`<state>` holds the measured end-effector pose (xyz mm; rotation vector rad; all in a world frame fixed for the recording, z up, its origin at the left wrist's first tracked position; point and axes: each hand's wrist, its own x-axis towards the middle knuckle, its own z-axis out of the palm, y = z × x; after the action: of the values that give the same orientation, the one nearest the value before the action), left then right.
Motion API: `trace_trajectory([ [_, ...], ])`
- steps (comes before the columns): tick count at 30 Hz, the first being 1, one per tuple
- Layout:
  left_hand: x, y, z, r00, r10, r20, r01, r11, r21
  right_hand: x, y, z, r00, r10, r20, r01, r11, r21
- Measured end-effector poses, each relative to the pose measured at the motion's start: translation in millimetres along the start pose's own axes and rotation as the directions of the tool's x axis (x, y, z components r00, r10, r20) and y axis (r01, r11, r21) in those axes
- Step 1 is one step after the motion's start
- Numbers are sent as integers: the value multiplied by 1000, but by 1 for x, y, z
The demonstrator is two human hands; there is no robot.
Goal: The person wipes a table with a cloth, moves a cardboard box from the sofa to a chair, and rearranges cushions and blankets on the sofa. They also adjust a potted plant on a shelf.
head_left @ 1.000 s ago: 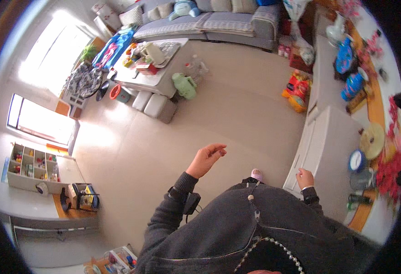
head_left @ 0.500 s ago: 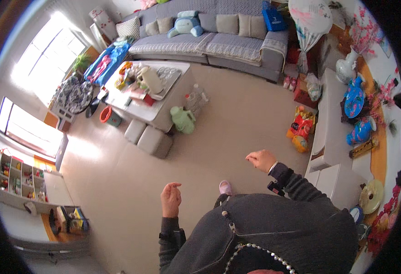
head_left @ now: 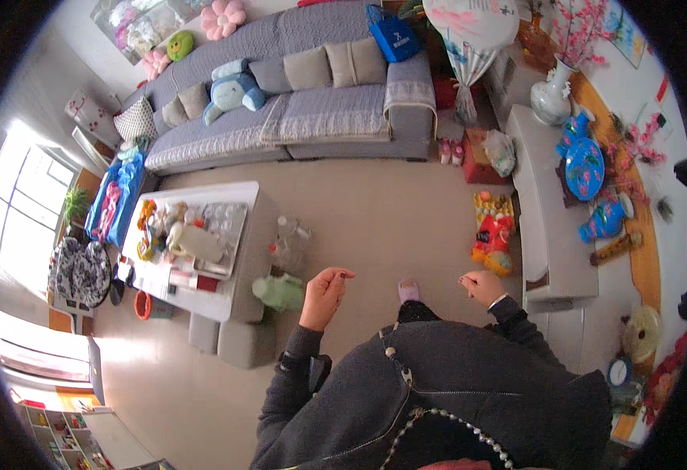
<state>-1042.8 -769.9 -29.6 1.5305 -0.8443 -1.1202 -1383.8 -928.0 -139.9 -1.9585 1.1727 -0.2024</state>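
Observation:
My left hand point(head_left: 326, 299) is held out in front of my body with its fingers curled in and nothing visible in it. It is nearest to a pale green jug point(head_left: 277, 292) standing on the floor by the table, but does not touch it. My right hand point(head_left: 482, 288), also loosely closed around nothing I can see, hangs over the floor beside the grey cabinet. Beyond it on the floor lie a red and orange bag point(head_left: 494, 235) and a yellow carton. Between my hands one foot in a pink slipper point(head_left: 408, 290) shows below.
A low white table point(head_left: 247, 235) at left carries a tray, a cream jug and clutter, with grey stools point(head_left: 247, 345) at its near end. Clear plastic bottles point(head_left: 288, 239) stand beside it. A grey sofa point(head_left: 335, 113) spans the back; a long cabinet point(head_left: 551, 235) with vases lines the right.
I have walked forward and the view has turned: the sofa, table and cabinet sit elsewhere in the picture. My left hand has swung forward, while my right has drawn nearer my body.

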Motion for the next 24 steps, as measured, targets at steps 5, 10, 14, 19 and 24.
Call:
trace_trajectory([
  [5, 117, 41, -14, 996, 81, -20, -81, 997, 15, 130, -22, -41, 1000, -22, 15, 22, 1000, 1],
  [10, 210, 51, -55, 991, 78, -111, -81, 996, -25, 269, -82, -67, 964, -264, 28, 261, 925, -277],
  [14, 276, 30, -103, 977, 27, -213, -41, 997, -66, 369, -121, -64, 958, -285, 9, 283, 947, -151],
  [19, 383, -7, -180, 951, 12, -309, -57, 989, -136, 454, -125, -55, 983, -172, 64, 180, 972, -154],
  [24, 505, -29, -252, 937, -164, -307, 68, 951, -300, 525, -111, -50, 995, -17, 99, 34, 983, -181],
])
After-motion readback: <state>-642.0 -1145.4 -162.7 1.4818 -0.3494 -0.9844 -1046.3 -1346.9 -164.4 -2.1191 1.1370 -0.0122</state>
